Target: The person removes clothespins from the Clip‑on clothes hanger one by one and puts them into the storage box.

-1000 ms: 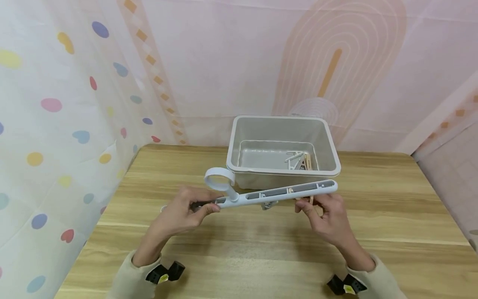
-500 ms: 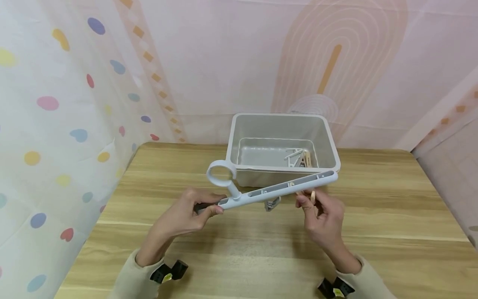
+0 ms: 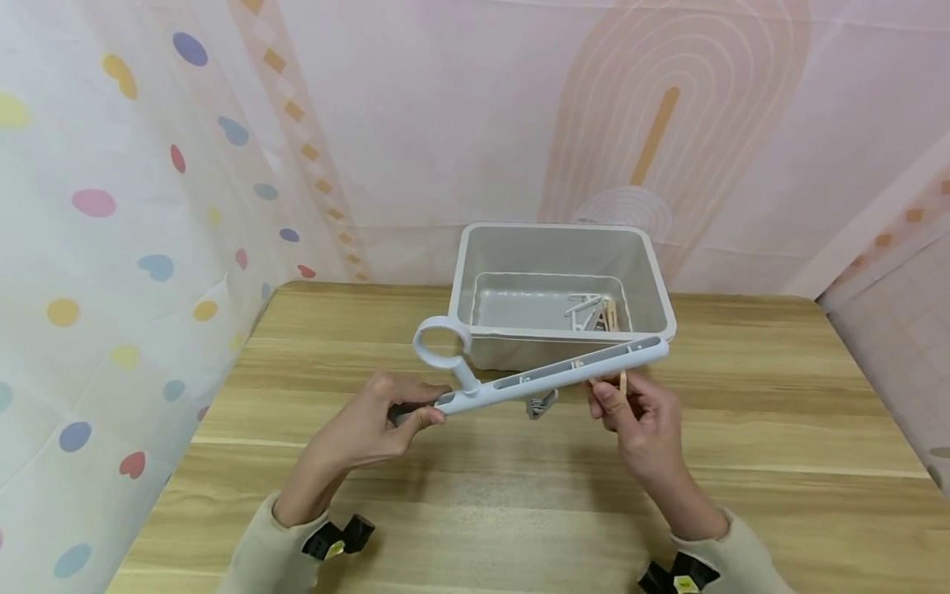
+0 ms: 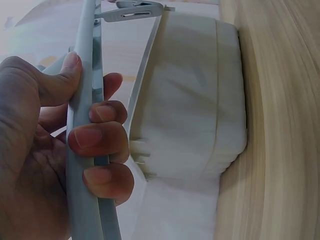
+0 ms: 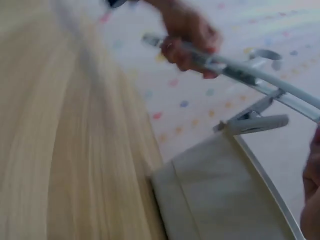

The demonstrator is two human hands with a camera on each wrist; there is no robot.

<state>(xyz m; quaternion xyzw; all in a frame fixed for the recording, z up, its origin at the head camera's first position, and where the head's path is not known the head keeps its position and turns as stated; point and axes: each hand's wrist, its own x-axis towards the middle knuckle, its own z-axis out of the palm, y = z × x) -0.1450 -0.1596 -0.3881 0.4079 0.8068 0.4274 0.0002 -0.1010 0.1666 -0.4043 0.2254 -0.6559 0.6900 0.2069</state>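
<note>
A pale blue-grey plastic clip hanger with a ring hook is held above the table, its right end higher. My left hand grips the left end; the left wrist view shows fingers curled round the bar. Beneath the bar's right half, my right hand pinches a beige clothes peg, mostly hidden by the fingers. A grey clothes peg hangs under the bar's middle, seen larger as a grey peg in the right wrist view.
A grey plastic bin stands behind the hanger, near the patterned cloth backdrop. Several white and grey pegs and a beige peg lie in its right side. The wooden table spreads below both hands.
The bar's right end has risen, tilting the hanger more. My right hand has shifted slightly left and up, and the beige peg shows more upright beside the fingers. My left hand keeps its grip.
</note>
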